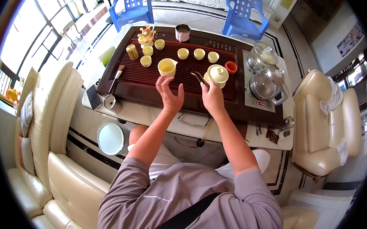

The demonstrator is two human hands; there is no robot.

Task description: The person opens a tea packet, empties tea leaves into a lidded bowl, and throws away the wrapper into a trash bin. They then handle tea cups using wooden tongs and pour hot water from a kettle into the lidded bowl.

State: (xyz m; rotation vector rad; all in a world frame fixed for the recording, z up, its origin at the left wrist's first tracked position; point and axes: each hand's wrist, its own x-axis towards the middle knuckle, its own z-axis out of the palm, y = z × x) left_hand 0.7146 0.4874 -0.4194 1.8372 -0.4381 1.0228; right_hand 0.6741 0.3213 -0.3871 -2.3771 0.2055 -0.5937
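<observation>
My right hand (pixel 212 99) grips a pair of dark tea tongs (pixel 197 77), their tips pointing up and left. Just beyond that hand stands a cream lidded tea bowl (pixel 218 75); whether hand and bowl touch, I cannot tell. A small orange-red cup (pixel 231 67) is right of the bowl. My left hand (pixel 171 96) is open, fingers spread, holding nothing. It hovers just in front of a cream pouring pitcher (pixel 166 67). Behind these, several small cream cups (pixel 199 53) sit on the slatted dark tea tray (pixel 121 86).
Two glass kettles (pixel 267 84) occupy the right side. At left are a brush (pixel 117 76), a phone (pixel 93 97) and a metal canister (pixel 111 103). A pink-grey mug (pixel 183 33) stands at the back. Eyeglasses (pixel 194 121) lie on the near edge; a round-topped bin (pixel 111 139) is below.
</observation>
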